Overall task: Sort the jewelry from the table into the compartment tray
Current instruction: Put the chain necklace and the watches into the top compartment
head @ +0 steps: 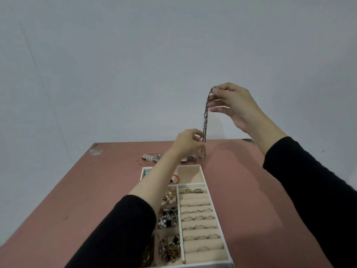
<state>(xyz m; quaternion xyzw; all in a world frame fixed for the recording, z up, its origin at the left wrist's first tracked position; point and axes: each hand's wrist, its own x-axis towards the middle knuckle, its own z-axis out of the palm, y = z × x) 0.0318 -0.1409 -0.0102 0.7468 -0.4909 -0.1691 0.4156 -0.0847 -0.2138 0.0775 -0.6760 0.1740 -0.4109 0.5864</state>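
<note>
On the left, the pink table carried a silver watch, which lay flat near the far edge, just beyond the tray and partly hidden by the left wrist. The white tray sat in the middle of the table. Its left compartments held a small turquoise piece, a red band, pearl and black earrings, and a heap of gold chains. Its right side held rows of rings tucked between beige rolls.

The left hand, reaching out from a black sleeve over the tray, pinched the lower part of a silver chain between its curled fingers and thumb. The chain hung doubled and nearly upright in the air. Its bottom loop dangled just above the table beyond the tray's far right corner, near the watch.

Further right and higher, the right hand gripped the top of the chain with its fingertips, links showing above and below the fingers.
</note>
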